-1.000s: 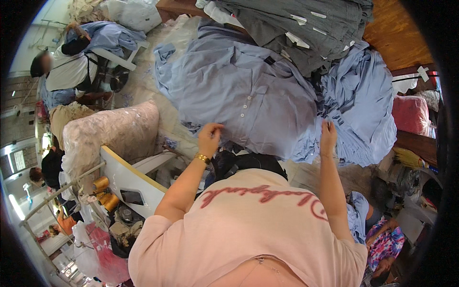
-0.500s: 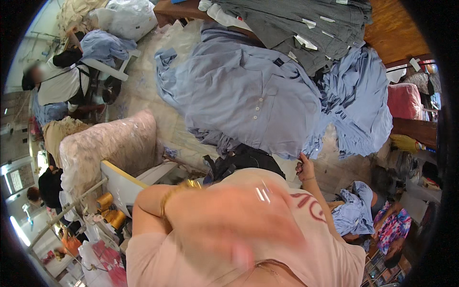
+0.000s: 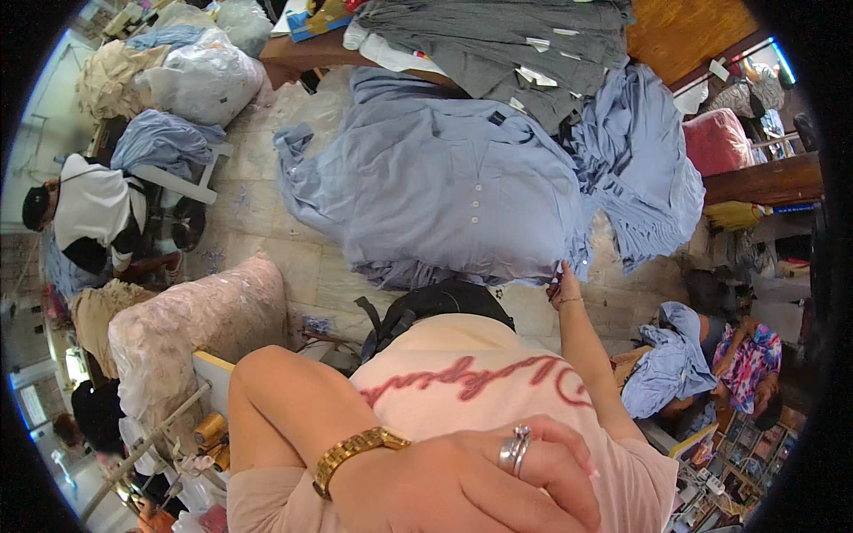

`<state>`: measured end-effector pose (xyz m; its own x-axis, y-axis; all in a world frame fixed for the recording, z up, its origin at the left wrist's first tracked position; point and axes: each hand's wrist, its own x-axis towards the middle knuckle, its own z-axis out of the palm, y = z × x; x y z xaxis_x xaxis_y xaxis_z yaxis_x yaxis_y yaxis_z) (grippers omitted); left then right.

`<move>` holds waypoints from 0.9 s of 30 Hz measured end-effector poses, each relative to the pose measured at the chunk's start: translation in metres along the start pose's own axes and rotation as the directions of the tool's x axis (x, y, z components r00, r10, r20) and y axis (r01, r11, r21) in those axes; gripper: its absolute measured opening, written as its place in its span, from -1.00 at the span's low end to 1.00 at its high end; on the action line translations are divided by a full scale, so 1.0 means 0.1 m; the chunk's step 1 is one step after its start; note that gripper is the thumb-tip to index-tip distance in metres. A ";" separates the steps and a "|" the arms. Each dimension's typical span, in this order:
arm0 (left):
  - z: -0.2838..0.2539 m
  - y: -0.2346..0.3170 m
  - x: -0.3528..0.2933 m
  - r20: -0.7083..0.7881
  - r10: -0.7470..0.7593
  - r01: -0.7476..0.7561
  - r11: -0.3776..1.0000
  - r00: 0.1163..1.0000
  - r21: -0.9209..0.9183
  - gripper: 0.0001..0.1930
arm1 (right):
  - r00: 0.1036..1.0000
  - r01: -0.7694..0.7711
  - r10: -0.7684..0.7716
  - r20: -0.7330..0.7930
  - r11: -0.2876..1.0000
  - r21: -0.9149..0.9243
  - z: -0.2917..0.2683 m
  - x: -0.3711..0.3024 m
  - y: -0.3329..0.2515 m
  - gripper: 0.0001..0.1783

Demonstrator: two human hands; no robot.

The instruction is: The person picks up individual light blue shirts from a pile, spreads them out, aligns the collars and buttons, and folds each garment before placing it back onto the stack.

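Bundle (image 3: 200,329), pale and wrapped in plastic, stands at the left of my feed. Next, in mid-view, I see the light blue shirt (image 3: 418,191) lying spread, front up. The left hand (image 3: 480,475) crosses low, close to the lens, fingers loosely bent; I cannot tell whether it grips anything. The right hand (image 3: 563,289) touches the shirt's lower right edge, fingers curled; whether they pinch cloth, I cannot tell. Further right, blue garments (image 3: 644,155) lie heaped.
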<state>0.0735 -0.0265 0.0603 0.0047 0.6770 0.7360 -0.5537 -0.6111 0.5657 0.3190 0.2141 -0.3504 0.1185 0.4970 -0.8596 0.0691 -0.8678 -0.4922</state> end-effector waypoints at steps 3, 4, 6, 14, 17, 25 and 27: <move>-0.11 0.10 -0.11 0.070 0.033 -0.036 0.999 0.997 0.032 -0.56 | 0.994 -0.072 0.074 -0.078 0.997 0.030 0.05 0.00 -0.04 -0.66; -0.14 0.10 -0.09 0.068 0.119 -0.120 0.993 0.991 0.008 -0.54 | 0.997 -0.071 0.072 -0.021 0.996 0.047 0.03 0.09 -0.03 -0.68; -0.28 0.16 -0.13 0.053 0.204 -0.208 0.975 0.977 0.078 -0.55 | 0.992 -0.089 0.081 0.093 0.993 0.083 -0.12 0.35 0.03 -0.71; -1.13 0.57 -1.07 -0.726 0.487 0.442 0.580 0.484 0.684 -0.85 | 0.983 -0.184 0.184 0.028 0.983 0.002 -0.42 0.11 -0.01 -0.72; -1.89 0.32 -2.14 -0.981 0.178 0.587 0.787 0.077 0.189 -0.86 | 0.980 -0.161 0.163 0.116 0.987 -0.027 -0.47 -0.32 -0.10 -0.72; -2.66 -1.22 -4.06 -0.986 0.141 0.787 0.617 -0.092 0.015 -0.57 | 0.964 -0.151 0.196 0.181 0.960 -0.235 -0.92 -0.24 -0.22 -0.83; -2.64 -1.11 -3.98 -0.979 -0.013 0.700 0.696 -0.205 -0.156 -0.57 | 0.981 -0.154 0.183 0.066 0.937 -0.312 -0.91 -0.34 -0.26 -0.80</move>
<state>-0.0863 -0.1201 -0.3940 -0.8085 0.2707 -0.5226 -0.5124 0.1129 0.8513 0.4036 0.2200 -0.2961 0.0633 0.3284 -0.9424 0.3557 -0.8897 -0.2861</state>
